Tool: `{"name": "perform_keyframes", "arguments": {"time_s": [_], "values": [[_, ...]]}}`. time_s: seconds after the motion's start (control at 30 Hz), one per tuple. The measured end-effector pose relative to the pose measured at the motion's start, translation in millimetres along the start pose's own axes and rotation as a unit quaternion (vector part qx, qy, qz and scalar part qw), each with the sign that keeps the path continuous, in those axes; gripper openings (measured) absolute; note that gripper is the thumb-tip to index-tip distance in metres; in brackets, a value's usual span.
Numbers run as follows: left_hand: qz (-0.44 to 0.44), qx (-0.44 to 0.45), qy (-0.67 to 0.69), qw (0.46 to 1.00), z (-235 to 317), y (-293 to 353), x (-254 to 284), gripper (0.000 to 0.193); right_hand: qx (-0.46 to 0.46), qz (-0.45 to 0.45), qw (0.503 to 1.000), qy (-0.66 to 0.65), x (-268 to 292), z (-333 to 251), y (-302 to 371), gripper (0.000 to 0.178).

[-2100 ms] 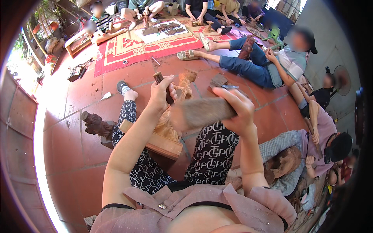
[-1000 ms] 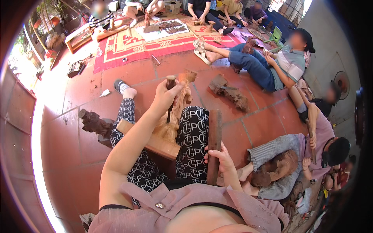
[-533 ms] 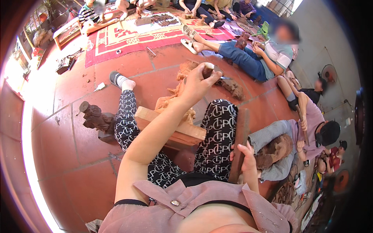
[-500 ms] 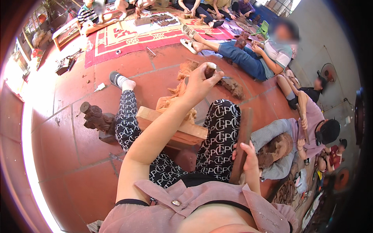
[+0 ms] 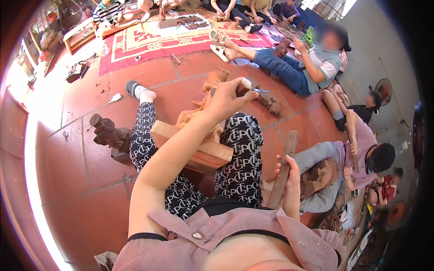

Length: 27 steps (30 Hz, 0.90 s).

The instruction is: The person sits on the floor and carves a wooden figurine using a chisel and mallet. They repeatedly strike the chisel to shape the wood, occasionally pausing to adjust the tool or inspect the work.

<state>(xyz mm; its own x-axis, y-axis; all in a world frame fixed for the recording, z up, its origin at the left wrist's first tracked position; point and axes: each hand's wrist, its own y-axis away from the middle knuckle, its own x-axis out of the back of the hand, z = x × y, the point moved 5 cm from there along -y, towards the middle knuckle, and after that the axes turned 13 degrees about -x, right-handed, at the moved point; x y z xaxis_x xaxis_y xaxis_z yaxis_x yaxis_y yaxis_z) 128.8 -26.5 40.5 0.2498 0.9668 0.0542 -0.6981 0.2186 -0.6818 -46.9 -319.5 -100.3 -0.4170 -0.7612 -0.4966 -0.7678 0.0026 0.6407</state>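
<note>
Raised over the carving, my left hand [image 5: 226, 98] is closed round a carving chisel [image 5: 242, 90]. The chisel's brown handle has a pale, worn end, and a thin metal part sticks out past my fingers. Between my legs lies a light-wood carved figure [image 5: 192, 118] on a thick block base [image 5: 199, 148]; my left forearm hides part of it. Beside my right knee, my right hand [image 5: 292, 174] grips a flat, dark wooden bar [image 5: 290, 143], tilted upward and apart from the carving.
A dark carved statue [image 5: 108, 133] stands on the tiled floor by my left leg. Beyond my knees lies a rough brown wood piece [image 5: 270, 103]. Close on my right sits a person with another carving [image 5: 322, 176]. A red patterned mat [image 5: 149, 49] spreads out ahead, with several people around it.
My left hand has come slightly down and turned, so the chisel's metal part now shows. The wooden bar in my right hand has moved a little right, off my knee.
</note>
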Motion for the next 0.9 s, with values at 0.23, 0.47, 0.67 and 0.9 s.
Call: {"name": "perform_keyframes", "arguments": {"time_s": [0.23, 0.47, 0.67, 0.9], "values": [[0.072, 0.012, 0.037, 0.997, -12.7, 1.9, 10.5, 0.018, 0.065, -0.071, 0.978, 0.187, -59.9, 13.9, -29.0, 0.035], [0.019, 0.072, 0.1, 0.992, 30.7, 9.6, 14.6, 0.024, 0.075, -0.118, 0.953, 0.268, -87.2, 37.5, -23.2, 0.07], [0.054, -0.019, 0.024, 0.998, 65.8, 56.8, 55.8, 0.025, 0.016, -0.075, 0.968, 0.24, -74.2, 43.8, -17.9, 0.071], [0.079, -0.041, -0.153, 0.984, 97.7, 104.4, 39.5, 0.038, 0.105, -0.057, 0.937, 0.329, -68.2, -13.5, 4.6, 0.069]]}}
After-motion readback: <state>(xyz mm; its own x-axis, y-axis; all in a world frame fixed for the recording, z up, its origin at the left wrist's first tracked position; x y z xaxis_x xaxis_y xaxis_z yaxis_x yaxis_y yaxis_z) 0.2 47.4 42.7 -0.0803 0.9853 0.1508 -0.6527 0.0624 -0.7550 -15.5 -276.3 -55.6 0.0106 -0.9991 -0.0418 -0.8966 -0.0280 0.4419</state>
